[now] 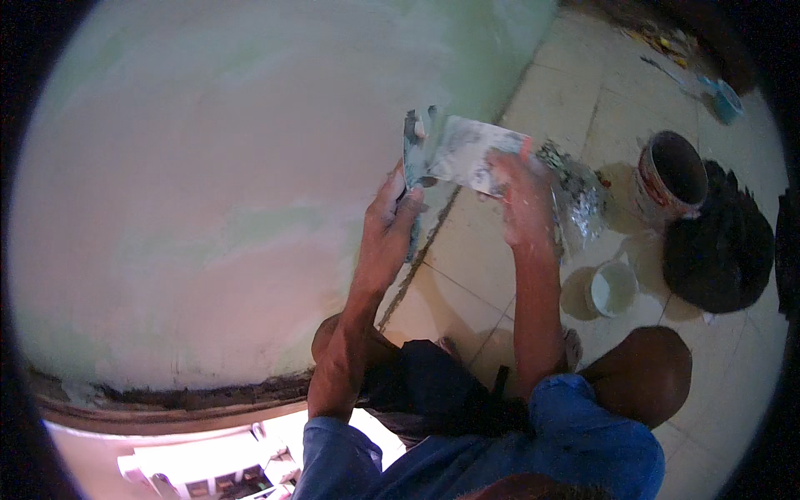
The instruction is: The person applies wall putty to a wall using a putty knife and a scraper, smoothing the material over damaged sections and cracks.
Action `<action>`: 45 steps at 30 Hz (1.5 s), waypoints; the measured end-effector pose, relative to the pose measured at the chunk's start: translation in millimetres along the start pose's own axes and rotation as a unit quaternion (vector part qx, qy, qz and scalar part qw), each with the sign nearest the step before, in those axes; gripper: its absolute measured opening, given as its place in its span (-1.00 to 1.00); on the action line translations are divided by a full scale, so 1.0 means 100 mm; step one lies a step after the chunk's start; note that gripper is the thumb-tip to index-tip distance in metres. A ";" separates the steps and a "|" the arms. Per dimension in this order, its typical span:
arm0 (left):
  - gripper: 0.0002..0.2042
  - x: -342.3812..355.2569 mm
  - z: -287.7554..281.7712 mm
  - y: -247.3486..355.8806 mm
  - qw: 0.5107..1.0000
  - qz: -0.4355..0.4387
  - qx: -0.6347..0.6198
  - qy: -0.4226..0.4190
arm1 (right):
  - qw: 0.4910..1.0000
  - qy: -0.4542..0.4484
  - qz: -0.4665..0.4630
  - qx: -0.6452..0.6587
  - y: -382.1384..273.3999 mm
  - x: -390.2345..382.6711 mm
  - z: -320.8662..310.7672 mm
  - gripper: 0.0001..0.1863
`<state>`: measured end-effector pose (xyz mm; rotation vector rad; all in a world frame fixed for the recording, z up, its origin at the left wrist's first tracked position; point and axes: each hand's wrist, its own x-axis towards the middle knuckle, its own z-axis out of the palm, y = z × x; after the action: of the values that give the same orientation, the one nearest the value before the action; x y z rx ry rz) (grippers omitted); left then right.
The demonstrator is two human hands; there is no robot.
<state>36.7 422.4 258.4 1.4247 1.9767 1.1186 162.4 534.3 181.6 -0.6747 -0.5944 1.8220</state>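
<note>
My left hand (pixel 390 207) is closed around a trowel (pixel 412 154), seen nearly edge-on and smeared with pale green putty. My right hand (pixel 525 192) grips a flat, rectangular putty blade (pixel 471 150), whitish with dark smears and a red strip along its outer end. The blade's inner edge is close to or against the trowel; I cannot tell whether they touch. Both tools are held up in front of the wall (pixel 208 167), which is coated in whitish and pale green patches. White residue coats my fingers.
On the tiled floor (pixel 467 292) to the right stand a large bucket (pixel 667 179), a small white bucket (pixel 612 289) and a dark bag (pixel 721 242). A crumpled clear plastic bag (pixel 579 204) lies near my right hand. Farther back is a blue container (pixel 727 102) among debris.
</note>
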 end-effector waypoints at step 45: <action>-0.63 -0.20 -0.15 -0.14 0.964 -0.108 -0.239 -0.047 | 0.692 -0.235 -0.478 -0.488 -0.15 0.05 -0.17 -0.52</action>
<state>25.1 396.7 253.9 0.9670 1.6024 1.2880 182.6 545.3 178.2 -0.3678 -1.9131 0.5266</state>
